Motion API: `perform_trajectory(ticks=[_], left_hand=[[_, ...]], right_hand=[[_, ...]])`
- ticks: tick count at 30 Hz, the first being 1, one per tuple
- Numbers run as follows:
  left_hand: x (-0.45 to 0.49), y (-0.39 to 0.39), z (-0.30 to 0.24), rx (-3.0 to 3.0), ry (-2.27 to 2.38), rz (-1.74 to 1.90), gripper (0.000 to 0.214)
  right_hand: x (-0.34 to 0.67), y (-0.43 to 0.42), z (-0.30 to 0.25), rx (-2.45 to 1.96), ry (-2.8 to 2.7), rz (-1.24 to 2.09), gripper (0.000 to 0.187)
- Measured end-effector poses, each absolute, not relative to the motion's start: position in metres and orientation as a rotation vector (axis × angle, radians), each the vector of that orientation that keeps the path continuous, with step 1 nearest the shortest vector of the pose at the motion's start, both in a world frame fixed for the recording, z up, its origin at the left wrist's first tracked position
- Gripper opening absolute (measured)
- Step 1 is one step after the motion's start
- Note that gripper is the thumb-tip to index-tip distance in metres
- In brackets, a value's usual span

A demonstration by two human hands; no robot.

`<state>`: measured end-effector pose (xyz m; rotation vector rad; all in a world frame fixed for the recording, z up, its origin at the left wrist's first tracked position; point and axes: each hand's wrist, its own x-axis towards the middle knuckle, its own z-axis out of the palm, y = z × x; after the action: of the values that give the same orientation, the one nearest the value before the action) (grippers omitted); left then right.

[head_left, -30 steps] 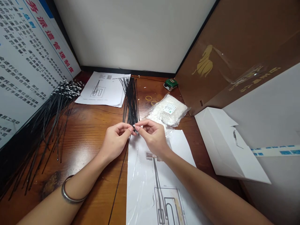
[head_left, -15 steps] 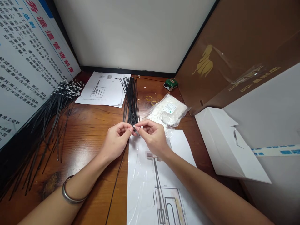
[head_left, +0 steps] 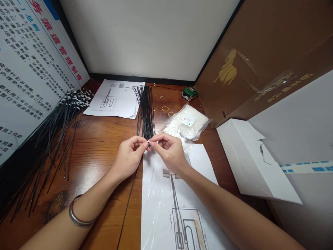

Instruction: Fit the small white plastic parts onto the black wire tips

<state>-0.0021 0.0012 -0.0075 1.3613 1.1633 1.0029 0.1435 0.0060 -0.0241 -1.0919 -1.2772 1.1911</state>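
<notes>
My left hand (head_left: 128, 156) and my right hand (head_left: 169, 152) meet over the wooden table (head_left: 99, 146), fingertips pinched together on the end of a thin black cable tie (head_left: 127, 211) that trails back toward me. A small white piece shows between the fingertips, too small to name. Just beyond the hands lies a bundle of black cable ties (head_left: 145, 111). Under my right wrist is a plastic-covered drawing sheet (head_left: 177, 205).
A large pile of black ties with white ends (head_left: 52, 135) lies along the left signboard. A second drawing sheet (head_left: 114, 99), a clear bag of white parts (head_left: 188, 123), rubber bands (head_left: 165, 109), a green tape measure (head_left: 189, 93), a white paper bag (head_left: 249, 163) and cardboard (head_left: 260, 52) stand around.
Almost nothing: both hands stay pinched together at the same spot, and the trailing tie has swung slightly to the left near the bottom.
</notes>
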Motion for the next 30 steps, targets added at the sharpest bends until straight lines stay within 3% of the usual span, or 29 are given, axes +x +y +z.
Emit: perform_trajectory(ticks=[13,24,27,30], left_hand=[[-0.002,0.001,-0.008,1.377,1.182,1.02,0.015],[0.002,-0.01,0.0,1.633,1.152,0.814,0.026],[0.0,-0.014,0.003,1.614,1.16,0.848,0.034],[-0.01,-0.014,0.006,1.486,1.243,0.876,0.035]], right_hand=[[0.142,0.003,-0.019,-1.124,-1.378,1.059,0.007],[0.167,0.027,0.004,-1.248,-0.927,0.854,0.018],[0.184,0.03,0.025,-1.265,-1.071,0.852,0.017],[0.207,0.033,0.04,-1.49,-1.42,0.635,0.013]])
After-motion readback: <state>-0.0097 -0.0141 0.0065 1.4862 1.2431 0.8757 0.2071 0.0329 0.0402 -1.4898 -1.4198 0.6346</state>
